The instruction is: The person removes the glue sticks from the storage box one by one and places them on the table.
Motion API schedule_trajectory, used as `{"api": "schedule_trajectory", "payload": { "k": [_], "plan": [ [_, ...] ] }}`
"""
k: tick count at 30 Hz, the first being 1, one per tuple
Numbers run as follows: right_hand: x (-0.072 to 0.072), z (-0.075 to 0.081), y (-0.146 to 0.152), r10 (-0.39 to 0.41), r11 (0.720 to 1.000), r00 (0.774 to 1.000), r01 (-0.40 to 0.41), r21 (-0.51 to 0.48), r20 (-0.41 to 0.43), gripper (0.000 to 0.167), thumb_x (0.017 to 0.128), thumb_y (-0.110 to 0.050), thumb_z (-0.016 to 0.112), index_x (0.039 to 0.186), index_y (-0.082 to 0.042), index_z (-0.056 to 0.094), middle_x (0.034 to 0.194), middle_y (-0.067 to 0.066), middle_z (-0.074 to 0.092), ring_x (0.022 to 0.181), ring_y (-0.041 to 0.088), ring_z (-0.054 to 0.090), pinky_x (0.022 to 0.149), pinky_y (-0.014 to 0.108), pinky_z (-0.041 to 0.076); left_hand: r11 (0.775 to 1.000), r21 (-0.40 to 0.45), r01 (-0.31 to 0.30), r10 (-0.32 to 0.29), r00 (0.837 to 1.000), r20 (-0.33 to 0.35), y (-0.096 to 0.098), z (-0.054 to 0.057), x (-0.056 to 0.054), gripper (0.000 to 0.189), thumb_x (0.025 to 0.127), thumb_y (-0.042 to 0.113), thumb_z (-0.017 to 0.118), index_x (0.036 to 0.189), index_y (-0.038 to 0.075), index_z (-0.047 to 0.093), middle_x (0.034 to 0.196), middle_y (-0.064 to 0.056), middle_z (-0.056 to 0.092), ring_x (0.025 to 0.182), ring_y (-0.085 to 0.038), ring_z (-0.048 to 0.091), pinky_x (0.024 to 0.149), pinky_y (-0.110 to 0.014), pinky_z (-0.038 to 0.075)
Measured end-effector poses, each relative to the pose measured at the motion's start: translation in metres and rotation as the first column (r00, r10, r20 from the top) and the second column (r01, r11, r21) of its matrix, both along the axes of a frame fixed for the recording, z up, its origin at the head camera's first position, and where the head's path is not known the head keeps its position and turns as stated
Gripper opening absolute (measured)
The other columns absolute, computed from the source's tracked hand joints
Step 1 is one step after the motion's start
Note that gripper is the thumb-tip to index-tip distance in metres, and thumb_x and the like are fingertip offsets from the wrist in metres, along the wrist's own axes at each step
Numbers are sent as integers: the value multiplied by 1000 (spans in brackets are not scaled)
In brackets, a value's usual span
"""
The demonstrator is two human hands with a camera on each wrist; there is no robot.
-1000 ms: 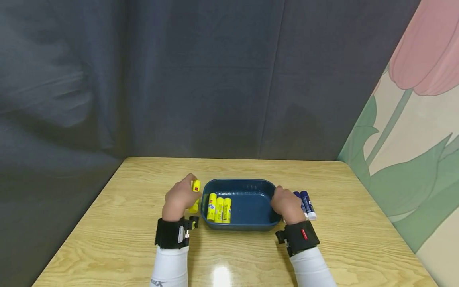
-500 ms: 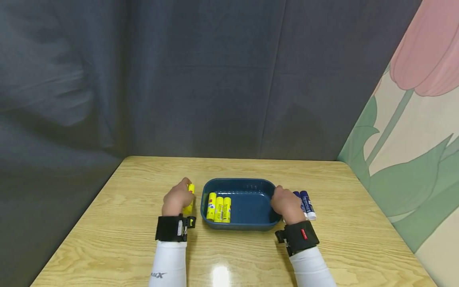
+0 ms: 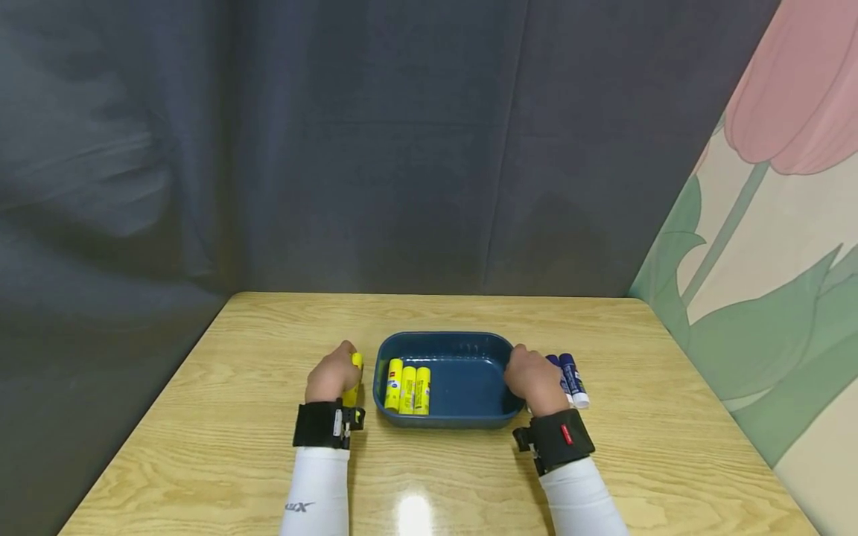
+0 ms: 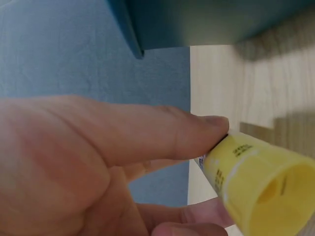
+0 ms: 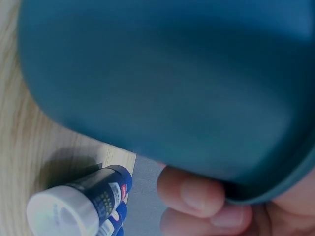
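Since the earlier frame, your left grip [image 3: 331, 374] has shifted a little outward and toward you, carrying its yellow stick [image 4: 241, 172] farther from the tray [image 3: 469, 391], while your right grip stays at the tray's opposite end. The left grip is closed to the stick's thickness, thumb along one side and fingers curled on the other, a pinch that leaves the hollow, round near end uncovered; the stick is just outside the tray's left wall, and whether its far end touches the surface [image 3: 201, 447] you cannot tell. Your right grip [image 3: 534, 377] is curled around the tray's right rim, fingers tucked against the outer wall, probably to keep the tray from sliding. Inside, 3 yellow sticks [image 3: 407, 391] lie side by side at the left end, perhaps grouped there because that wall is nearest your left hand. Beyond your right hand, at least 2 dark blue sticks [image 3: 574, 381] with white ends lie on the surface, partly hidden. The tray is deep blue, rounded at the corners and glossy inside; the sticks look like smooth printed plastic cylinders, and the surface shows pale, wavy wood grain with a bright reflection.
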State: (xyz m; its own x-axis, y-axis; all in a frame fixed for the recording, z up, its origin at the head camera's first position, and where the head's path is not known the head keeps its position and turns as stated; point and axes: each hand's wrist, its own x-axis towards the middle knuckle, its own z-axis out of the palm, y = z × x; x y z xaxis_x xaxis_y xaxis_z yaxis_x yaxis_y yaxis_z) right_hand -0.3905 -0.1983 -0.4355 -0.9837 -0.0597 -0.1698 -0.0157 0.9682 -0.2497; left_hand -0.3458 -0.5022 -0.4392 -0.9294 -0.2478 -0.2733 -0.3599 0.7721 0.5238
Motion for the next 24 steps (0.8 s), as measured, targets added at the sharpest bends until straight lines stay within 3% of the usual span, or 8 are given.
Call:
{"api": "schedule_trajectory", "payload": {
  "k": [8,15,24],
  "plan": [
    [1,0,-1,7,1000,1000,-7,-6,7,34,85,-16,48,111,6,44,88,19,54,67,26,49,60,46,40,1000,2,-4,4,1000,5,-4,-10,-2,43,80,12,53,121,11,41,91,-12,54,71,-25,48,53,-35,37],
    [1,-1,-1,11,1000,1000,-11,-10,-3,33,84,-15,48,110,6,45,86,18,54,66,25,49,58,46,39,1000,-3,-17,17,1000,4,-3,-11,-3,41,78,13,56,117,10,43,85,-11,53,70,-25,49,53,-35,37],
    [1,0,0,9,1000,1000,-9,-6,-4,32,85,-15,47,109,6,46,86,18,54,66,25,49,58,45,39,999,2,-32,32,999,-12,-3,-9,-5,47,76,15,59,120,9,43,95,-13,54,74,-25,49,58,-36,37]
  ]
}}
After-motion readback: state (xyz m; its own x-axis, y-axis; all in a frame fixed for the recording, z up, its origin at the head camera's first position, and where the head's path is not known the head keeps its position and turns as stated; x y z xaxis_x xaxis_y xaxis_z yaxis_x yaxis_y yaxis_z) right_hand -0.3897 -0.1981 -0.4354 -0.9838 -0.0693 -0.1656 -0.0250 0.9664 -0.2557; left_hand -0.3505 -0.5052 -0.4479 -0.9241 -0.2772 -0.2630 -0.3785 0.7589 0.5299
